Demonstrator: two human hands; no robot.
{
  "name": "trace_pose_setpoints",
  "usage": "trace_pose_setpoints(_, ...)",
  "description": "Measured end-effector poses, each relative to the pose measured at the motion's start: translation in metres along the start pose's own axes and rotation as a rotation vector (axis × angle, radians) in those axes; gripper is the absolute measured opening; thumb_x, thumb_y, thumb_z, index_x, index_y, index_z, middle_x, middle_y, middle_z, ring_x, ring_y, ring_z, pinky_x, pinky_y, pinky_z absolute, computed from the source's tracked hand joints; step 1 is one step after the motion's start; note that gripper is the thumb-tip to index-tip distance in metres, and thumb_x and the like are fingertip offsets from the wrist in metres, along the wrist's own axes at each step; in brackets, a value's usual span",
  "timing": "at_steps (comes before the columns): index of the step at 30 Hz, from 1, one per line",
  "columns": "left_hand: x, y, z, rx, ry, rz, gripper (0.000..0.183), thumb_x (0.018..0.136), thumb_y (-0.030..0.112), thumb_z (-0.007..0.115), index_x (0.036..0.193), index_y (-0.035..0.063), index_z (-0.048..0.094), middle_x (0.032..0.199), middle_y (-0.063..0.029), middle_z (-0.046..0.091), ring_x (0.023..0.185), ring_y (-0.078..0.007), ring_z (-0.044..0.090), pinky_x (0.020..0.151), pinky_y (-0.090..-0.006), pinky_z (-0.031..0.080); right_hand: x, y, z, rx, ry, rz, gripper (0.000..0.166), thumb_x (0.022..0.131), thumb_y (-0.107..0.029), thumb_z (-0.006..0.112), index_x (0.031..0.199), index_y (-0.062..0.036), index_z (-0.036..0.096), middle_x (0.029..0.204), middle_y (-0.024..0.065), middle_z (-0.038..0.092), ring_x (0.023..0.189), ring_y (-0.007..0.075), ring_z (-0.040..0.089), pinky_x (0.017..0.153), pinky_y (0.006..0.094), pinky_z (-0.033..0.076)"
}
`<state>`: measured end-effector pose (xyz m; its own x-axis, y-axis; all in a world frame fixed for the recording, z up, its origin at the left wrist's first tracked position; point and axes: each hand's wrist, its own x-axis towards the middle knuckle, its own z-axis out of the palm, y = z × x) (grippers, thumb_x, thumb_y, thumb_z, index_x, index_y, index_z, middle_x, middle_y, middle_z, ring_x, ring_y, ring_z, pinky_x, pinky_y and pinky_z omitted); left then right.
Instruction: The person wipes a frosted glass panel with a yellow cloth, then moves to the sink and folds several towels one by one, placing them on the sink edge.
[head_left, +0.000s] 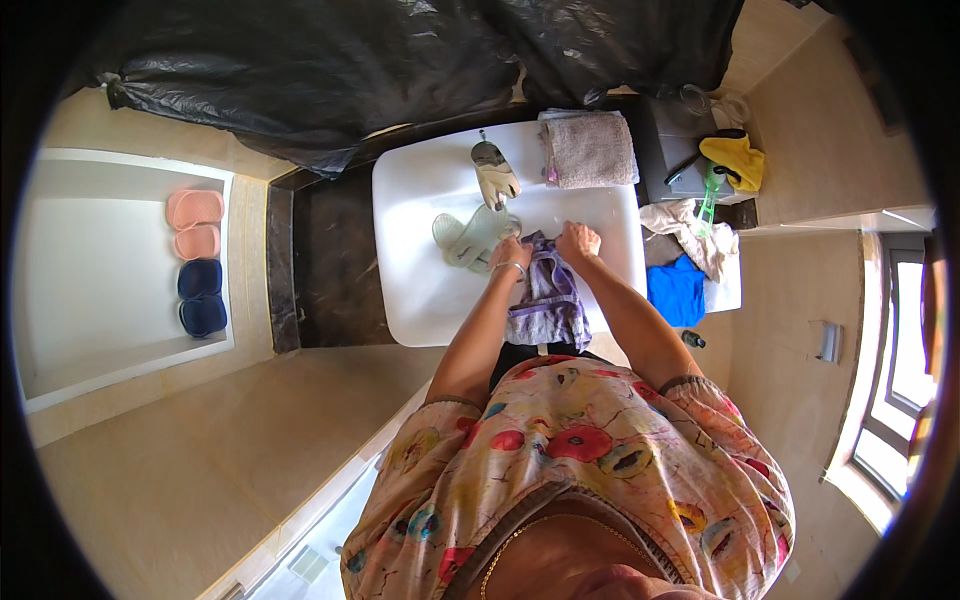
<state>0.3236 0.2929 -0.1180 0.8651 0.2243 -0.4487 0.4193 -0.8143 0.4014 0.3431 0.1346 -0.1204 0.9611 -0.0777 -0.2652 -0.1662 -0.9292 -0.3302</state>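
Note:
Both of my hands grip a purple and white checked cloth, which hangs over the near rim of a white washbasin. My left hand, with a bracelet at the wrist, is closed on the cloth's upper left part. At its upper right, my right hand has the fingers curled on the cloth. A pale green pair of slippers lies in the basin, left of my left hand. Above them a metal faucet stands on the basin's back ledge. My left fingers hide part of the cloth.
Folded towels lie on the basin's back right corner. Further right are a green spray bottle, a yellow cloth, a beige cloth and a blue cloth. Pink slippers and navy slippers stand in a wall niche at left.

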Motion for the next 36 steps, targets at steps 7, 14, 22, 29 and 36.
trace_pose_setpoints(7,0.015,0.008,0.020,0.042,-0.183,-0.053,0.034,0.076,0.028,0.064,0.103,0.0073,0.068,0.109,-0.0192,0.065,0.103,-0.0338,0.062,0.087,-0.0407,0.050,-0.003,-0.008,-0.029,0.265,0.058,0.012,0.017,0.072,-0.026,0.063,0.081,-0.0111,0.066,0.079,0.0149,0.068,0.080,0.0349,0.065,0.072,0.0428,0.051)
trace_pose_setpoints(14,0.010,0.035,-0.016,-0.285,0.100,0.062,0.033,0.072,0.032,0.067,0.084,0.0007,0.067,0.082,-0.0203,0.068,0.081,-0.0347,0.066,0.073,-0.0413,0.051,0.012,-0.011,-0.042,0.635,0.091,0.054,0.025,0.072,-0.024,0.067,0.083,-0.0014,0.065,0.075,0.0118,0.067,0.072,0.0214,0.065,0.070,0.0337,0.051)
trace_pose_setpoints(22,-0.007,0.060,-0.026,-0.858,-0.010,0.022,0.036,0.081,0.035,0.063,0.086,-0.0007,0.065,0.074,-0.0121,0.067,0.071,-0.0214,0.065,0.056,-0.0337,0.051,0.012,-0.010,-0.040,1.114,-0.158,-0.175,0.025,0.079,-0.009,0.061,0.102,-0.0016,0.062,0.096,0.0072,0.066,0.085,0.0158,0.061,0.080,0.0285,0.049)
trace_pose_setpoints(29,-0.021,0.046,-0.033,-0.849,-0.224,0.162,0.030,0.093,0.029,0.053,0.108,0.0058,0.065,0.096,-0.0016,0.067,0.081,-0.0120,0.062,0.064,-0.0286,0.053,-0.002,-0.004,-0.046,0.868,-0.137,-0.303,0.040,0.071,-0.003,0.066,0.110,-0.0020,0.062,0.100,0.0082,0.066,0.092,0.0175,0.063,0.085,0.0285,0.049)
trace_pose_setpoints(36,-0.024,0.023,-0.050,-0.359,0.190,0.711,0.043,0.070,0.002,0.061,0.113,0.0056,0.058,0.113,-0.0159,0.059,0.110,-0.0308,0.053,0.093,-0.0405,0.043,-0.011,0.001,-0.078,1.009,-0.363,-0.370,0.042,0.073,0.007,0.061,0.114,-0.0022,0.062,0.105,0.0034,0.065,0.097,0.0126,0.059,0.086,0.0253,0.047)
